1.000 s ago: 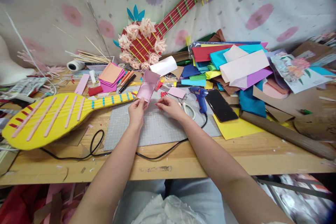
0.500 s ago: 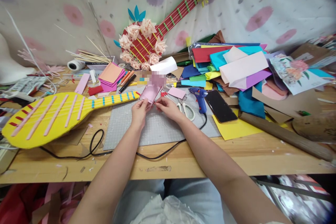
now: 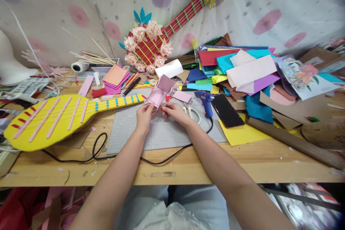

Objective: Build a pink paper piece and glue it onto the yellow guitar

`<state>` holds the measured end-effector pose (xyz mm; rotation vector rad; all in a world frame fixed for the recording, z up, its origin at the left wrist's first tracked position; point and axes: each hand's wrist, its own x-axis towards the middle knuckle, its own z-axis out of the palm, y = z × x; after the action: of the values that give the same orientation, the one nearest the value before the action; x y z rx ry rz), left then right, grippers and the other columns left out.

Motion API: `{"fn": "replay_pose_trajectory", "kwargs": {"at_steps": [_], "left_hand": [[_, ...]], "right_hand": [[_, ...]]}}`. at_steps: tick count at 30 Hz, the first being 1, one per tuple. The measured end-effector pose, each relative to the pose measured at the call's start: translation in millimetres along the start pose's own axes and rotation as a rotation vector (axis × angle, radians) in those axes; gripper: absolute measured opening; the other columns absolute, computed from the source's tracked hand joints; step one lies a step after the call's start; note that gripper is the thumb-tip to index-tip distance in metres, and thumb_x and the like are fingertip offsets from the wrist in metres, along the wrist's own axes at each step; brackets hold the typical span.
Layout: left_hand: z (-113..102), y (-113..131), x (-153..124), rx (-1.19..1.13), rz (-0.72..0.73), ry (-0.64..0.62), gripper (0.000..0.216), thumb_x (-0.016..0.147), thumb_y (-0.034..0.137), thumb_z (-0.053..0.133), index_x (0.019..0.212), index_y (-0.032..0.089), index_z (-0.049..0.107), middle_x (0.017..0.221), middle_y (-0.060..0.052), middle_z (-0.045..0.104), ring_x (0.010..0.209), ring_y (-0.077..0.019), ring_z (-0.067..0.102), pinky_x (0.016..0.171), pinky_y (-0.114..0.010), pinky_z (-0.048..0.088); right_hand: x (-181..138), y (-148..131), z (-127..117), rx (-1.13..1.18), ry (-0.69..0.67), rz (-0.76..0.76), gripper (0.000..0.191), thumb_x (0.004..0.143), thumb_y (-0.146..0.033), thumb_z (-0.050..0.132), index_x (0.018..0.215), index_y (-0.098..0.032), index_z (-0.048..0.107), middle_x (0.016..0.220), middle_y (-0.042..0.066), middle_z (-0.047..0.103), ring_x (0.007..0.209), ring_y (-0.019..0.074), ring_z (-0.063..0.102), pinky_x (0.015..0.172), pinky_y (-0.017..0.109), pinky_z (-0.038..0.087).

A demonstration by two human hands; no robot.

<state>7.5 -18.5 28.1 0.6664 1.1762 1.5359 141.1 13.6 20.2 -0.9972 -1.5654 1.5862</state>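
My left hand [image 3: 145,116] grips the near end of a small folded pink paper model [image 3: 157,97], thumb on top. The model has a pale pink flat part and a darker pink panel standing up at its far end. My right hand [image 3: 174,112] is closed in a pinch close beside it, with a bit of red [image 3: 162,108] at the fingertips; its exact shape is too small to tell. Several small red strips [image 3: 169,98] and a pink paper rectangle [image 3: 182,96] lie just beyond the right hand. Scissors [image 3: 194,114] rest partly behind that hand on the grey cutting mat [image 3: 129,133].
A blue glue gun [image 3: 206,104], its black cord crossing the table front, and a phone [image 3: 228,111] are on the right. A yellow cardboard instrument [image 3: 48,122] lies left. A red flowered one [image 3: 148,48] leans behind. Coloured felt sheets [image 3: 242,61] are piled back right.
The view has shifted slightly. My left hand keeps its grip on the pink model, and my right fingers stay close to it, with a bit of red now showing at their tips.
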Motion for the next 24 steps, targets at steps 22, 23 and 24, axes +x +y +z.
{"fn": "replay_pose_trajectory", "kwargs": {"at_steps": [22, 23, 24], "left_hand": [[-0.3, -3.2, 2.8, 0.043, 0.037, 0.021, 0.029, 0.056, 0.039, 0.069, 0.064, 0.013, 0.059, 0.061, 0.0, 0.061, 0.056, -0.011, 0.057, 0.059, -0.025, 0.046], [-0.4, -3.6, 3.2, 0.05, 0.044, 0.021, 0.029, 0.057, 0.039, 0.069, 0.064, 0.013, 0.059, 0.06, 0.0, 0.061, 0.056, -0.0107, 0.056, 0.059, -0.025, 0.046], [-0.5, -4.2, 3.6, 0.054, 0.052, 0.019, 0.028, 0.058, 0.039, 0.069, 0.063, 0.013, 0.06, 0.06, 0.0, 0.06, 0.056, -0.0104, 0.056, 0.059, -0.024, 0.045]], "right_hand": [[-2.5, -1.1, 0.8, 0.008, -0.002, -0.021, 0.028, 0.077, -0.044, 0.05, 0.071, -0.017, 0.051, 0.06, -0.002, 0.057, 0.052, 0.0075, 0.051, 0.056, 0.023, 0.043], [-3.1, -1.4, 0.7, 0.004, -0.005, -0.031, 0.027, 0.076, -0.044, 0.052, 0.072, -0.017, 0.052, 0.06, -0.002, 0.057, 0.053, 0.0076, 0.051, 0.056, 0.023, 0.043], [-3.6, -1.5, 0.6, -0.003, -0.008, -0.039, 0.026, 0.075, -0.042, 0.054, 0.073, -0.017, 0.052, 0.061, -0.002, 0.057, 0.053, 0.0077, 0.052, 0.057, 0.023, 0.043]]}}
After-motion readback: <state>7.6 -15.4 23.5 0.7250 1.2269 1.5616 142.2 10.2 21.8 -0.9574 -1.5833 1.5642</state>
